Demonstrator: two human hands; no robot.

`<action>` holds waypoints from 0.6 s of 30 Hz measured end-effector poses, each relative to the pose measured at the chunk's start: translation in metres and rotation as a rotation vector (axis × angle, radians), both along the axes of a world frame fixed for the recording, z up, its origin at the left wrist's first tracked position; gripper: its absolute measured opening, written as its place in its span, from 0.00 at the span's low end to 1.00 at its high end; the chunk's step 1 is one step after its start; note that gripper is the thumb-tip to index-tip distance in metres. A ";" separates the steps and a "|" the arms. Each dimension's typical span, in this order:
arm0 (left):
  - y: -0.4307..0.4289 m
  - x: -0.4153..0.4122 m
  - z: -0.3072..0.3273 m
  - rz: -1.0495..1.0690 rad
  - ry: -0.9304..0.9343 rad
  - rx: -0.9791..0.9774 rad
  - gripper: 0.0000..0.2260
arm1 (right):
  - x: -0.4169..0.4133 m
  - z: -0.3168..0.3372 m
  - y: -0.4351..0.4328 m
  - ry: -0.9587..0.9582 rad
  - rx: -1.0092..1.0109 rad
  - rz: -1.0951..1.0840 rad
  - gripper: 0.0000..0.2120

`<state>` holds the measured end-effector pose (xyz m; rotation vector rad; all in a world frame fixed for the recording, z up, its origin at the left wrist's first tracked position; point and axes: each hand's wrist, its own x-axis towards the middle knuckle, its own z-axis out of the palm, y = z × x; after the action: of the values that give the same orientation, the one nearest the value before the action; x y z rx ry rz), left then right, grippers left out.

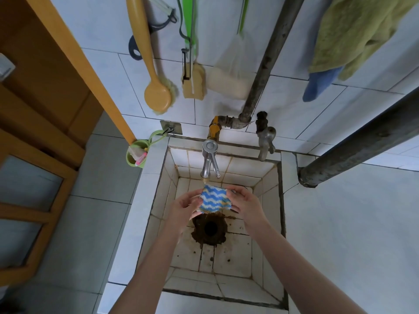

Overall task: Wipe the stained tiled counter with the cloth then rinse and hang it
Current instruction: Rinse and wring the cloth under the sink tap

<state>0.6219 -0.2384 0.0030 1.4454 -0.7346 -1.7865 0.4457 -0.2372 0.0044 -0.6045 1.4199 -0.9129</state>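
Rinsing step, by my read; hanging not yet done. Left of centre: a green cup (136,155) hangs off a wall hook (170,129) next to the sink (156,200), with a brush (158,94) on the wall above. Lower centre: left hand (184,206) pinches the cloth's left edge, thumb on top, fingers curled under. The cloth (215,199), blue-white wavy stripes, is stretched flat between both hands, inside the sink, just below the tap (209,159) spout and above the drain (209,227). Can't tell if water is running. Right hand (246,203) pinches the right edge, fingers bent around it. Upper right: a green towel (353,35) hangs on the wall. Next move, I'd guess: soak it under the spout, rub, wring over the drain, then pick a hanging spot; the cup's hook looks nearest.
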 end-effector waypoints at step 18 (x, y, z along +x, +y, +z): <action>-0.010 -0.003 0.008 0.067 0.025 -0.032 0.11 | 0.007 0.002 -0.017 0.013 0.027 -0.038 0.04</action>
<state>0.6191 -0.2481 0.0105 1.4082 -0.6908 -1.7310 0.4531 -0.2539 0.0063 -0.5657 1.4573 -0.9197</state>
